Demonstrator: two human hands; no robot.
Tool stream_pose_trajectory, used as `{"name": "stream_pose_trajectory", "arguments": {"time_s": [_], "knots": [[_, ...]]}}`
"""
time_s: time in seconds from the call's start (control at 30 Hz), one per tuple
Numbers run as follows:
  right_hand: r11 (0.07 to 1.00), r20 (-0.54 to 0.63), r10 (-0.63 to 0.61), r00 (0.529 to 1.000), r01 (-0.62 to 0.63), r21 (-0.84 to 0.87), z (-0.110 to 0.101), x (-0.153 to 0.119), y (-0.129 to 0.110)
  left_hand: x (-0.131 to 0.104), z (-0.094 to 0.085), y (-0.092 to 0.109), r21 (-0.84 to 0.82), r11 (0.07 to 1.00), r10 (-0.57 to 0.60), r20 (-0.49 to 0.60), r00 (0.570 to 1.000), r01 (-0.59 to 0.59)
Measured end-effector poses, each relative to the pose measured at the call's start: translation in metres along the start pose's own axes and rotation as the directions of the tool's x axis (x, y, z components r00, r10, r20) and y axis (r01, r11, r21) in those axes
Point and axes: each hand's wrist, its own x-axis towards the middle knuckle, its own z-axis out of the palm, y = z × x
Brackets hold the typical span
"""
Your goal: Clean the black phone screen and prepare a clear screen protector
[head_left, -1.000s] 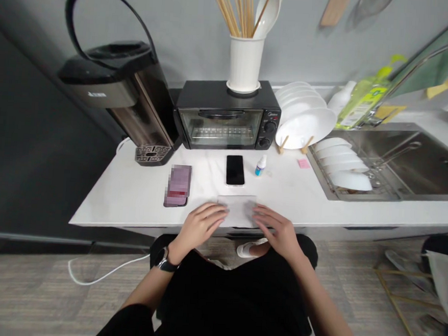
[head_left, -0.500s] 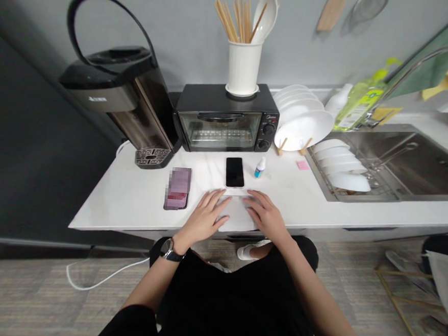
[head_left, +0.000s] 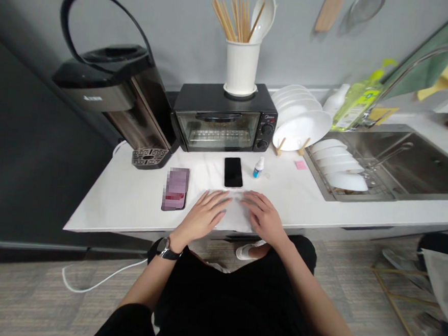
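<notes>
A pale, thin cloth (head_left: 233, 215), soft and matte, lies flat at the near edge of the white countertop (head_left: 130, 197), squarish in outline as far as the fingers let it show. The left hand (head_left: 201, 217) rests on its left part and the right hand (head_left: 263, 217) on its right part, both palms down with fingers stretched out flat and slightly spread; neither hand grips anything, they only press on the fabric. A dark watch (head_left: 163, 248) circles the left wrist.

At 12 o'clock from the cloth, just beyond it, a glossy black phone (head_left: 233, 172) lies face up; at 1 o'clock stands a small white dropper bottle (head_left: 259, 167) with a blue label, and farther at 2 o'clock a pink sticky note (head_left: 301, 164). At 10 o'clock lies a second flat dark device (head_left: 176, 189) (its face is blurred).

Behind these, a boxy black toaster oven (head_left: 223, 118) with a glass door carries a white ceramic holder (head_left: 241, 68) of wooden chopsticks. A steel-and-black water boiler (head_left: 110, 93) stands at 10 o'clock, white plates (head_left: 300, 123) on a wooden rack at 1 o'clock, and a stainless sink (head_left: 408, 160) at 2 o'clock. The countertop is smooth and faintly marbled, the wall grey, the floor wood-grained.
</notes>
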Motion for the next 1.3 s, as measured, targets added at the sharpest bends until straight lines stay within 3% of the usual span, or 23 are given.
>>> {"name": "stream_pose_trajectory", "arguments": {"time_s": [0.3,0.43,0.6,0.73,0.87,0.93,1.0,1.13,1.2,1.3], "knots": [[0.999,0.164,0.036,0.986,-0.030,-0.039,0.007,0.038,0.006,0.018,0.003,-0.014,0.042,0.999,0.006,0.075,0.997,-0.010],[0.999,0.163,0.040,0.986,-0.036,-0.027,0.011,0.052,0.012,0.031,-0.002,-0.020,0.064,0.998,-0.030,0.111,0.993,0.023],[1.000,0.142,-0.012,0.990,0.010,0.012,0.002,0.032,0.007,0.022,-0.005,-0.019,0.034,0.999,-0.001,0.082,0.997,-0.002],[0.998,0.211,0.010,0.977,0.002,-0.056,-0.006,0.008,0.007,0.009,-0.005,-0.020,0.020,1.000,-0.010,0.100,0.995,0.008],[0.998,0.249,0.065,0.966,-0.059,-0.032,-0.006,0.014,0.016,0.016,-0.006,-0.025,0.057,0.997,-0.057,0.146,0.988,0.049],[0.994,0.193,0.094,0.977,-0.104,0.039,-0.007,0.021,0.020,0.020,-0.008,-0.026,0.073,0.995,-0.072,0.137,0.988,0.062],[0.975,0.029,0.176,0.984,-0.179,0.132,-0.008,0.024,0.024,0.019,-0.009,-0.025,0.076,0.996,-0.061,0.120,0.991,0.052],[0.920,-0.299,0.380,0.875,-0.321,0.226,-0.012,0.039,0.038,0.011,-0.009,-0.025,0.085,0.996,-0.040,0.123,0.992,0.030],[0.908,-0.360,0.411,0.837,-0.340,0.246,-0.012,0.058,0.048,0.007,-0.008,-0.026,0.071,0.997,-0.049,0.121,0.991,0.041],[0.867,-0.292,0.441,0.849,-0.318,0.384,-0.012,0.088,0.055,0.004,-0.009,-0.025,-0.003,0.998,-0.063,0.043,0.997,0.063]]}}
